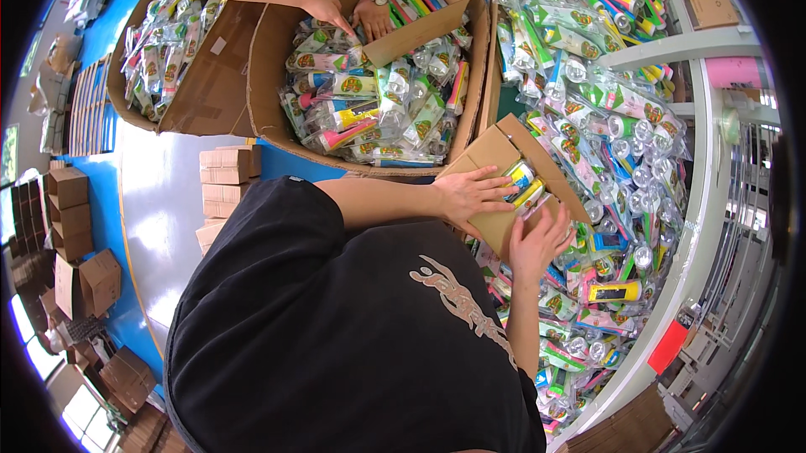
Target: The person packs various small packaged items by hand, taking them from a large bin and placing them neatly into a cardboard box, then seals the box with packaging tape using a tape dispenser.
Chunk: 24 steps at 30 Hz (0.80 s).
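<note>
— Where are the hands?
— Both at the small cardboard box [497, 169]. The left hand [467, 193] lies flat on its side, fingers spread. The right hand [537, 240] is at its open end, fingers spread against the packets inside.
— And what's in the box?
— Bagged flashlights [522, 184], yellow and blue. More of them [617, 159] are heaped on the counter just beyond the box. A co-worker's hands [348, 12] reach into a big carton [267, 75] above it.

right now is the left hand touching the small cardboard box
Touching. The head view shows the left hand lying flat, fingers spread, on the side of the small cardboard box, with no gap between them.
</note>
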Tool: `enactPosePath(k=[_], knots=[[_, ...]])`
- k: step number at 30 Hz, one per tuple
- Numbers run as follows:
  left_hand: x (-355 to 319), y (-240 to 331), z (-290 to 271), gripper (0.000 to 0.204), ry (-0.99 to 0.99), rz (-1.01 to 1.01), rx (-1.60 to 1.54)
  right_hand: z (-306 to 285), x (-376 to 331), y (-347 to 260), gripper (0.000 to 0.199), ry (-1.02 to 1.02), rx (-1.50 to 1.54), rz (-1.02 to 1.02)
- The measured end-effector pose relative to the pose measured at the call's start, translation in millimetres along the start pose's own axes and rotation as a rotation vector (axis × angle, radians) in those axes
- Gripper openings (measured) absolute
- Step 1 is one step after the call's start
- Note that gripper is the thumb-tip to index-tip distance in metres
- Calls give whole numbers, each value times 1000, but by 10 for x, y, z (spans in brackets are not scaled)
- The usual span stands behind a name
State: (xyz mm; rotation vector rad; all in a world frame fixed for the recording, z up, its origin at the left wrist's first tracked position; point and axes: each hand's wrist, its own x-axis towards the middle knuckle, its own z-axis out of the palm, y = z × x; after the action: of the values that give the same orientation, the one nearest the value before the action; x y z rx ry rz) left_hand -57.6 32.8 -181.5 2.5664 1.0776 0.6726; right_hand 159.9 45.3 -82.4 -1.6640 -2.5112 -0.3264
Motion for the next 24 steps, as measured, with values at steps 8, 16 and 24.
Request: enactPosePath(k=[8, 16, 24], knots=[[4, 12, -62, 95, -31, 12, 77, -416, 921, 144, 45, -269, 143, 99], [36, -29, -134, 80, 14, 34, -3, -94, 492, 280, 58, -336, 247, -103], [63, -103, -185, 103, 236, -239, 160, 147, 18, 109, 81, -222, 247, -88]])
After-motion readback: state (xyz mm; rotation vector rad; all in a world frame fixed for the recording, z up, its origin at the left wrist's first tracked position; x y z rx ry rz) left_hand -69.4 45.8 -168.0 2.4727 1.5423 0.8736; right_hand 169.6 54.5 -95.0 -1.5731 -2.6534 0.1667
